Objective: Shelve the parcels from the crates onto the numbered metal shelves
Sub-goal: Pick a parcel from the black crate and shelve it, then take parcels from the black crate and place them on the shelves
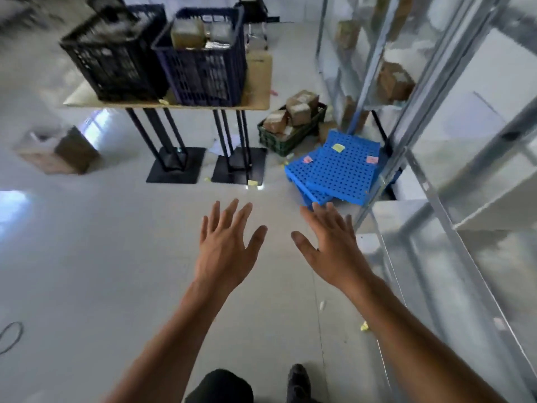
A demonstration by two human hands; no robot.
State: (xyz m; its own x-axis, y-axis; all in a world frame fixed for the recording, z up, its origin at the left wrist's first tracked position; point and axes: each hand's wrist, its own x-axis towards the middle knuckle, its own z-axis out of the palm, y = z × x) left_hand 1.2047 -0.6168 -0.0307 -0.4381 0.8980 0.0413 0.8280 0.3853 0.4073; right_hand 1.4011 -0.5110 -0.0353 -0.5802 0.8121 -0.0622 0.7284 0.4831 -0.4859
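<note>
Retrieval looks to be the step in hand: the left hand (225, 245) and right hand (331, 248) hold nothing, fingers spread straight, while parcels (186, 33) wait well beyond the fingertips in the blue crate (203, 68) and the green crate (286, 139), the metal shelves (402, 141) just right of the right fingers. The next move calls for nearing a crate and gripping a parcel. Sticky notes (337, 147) on the blue panels (340, 175), like parcel labels, are too blurred to read.
</note>
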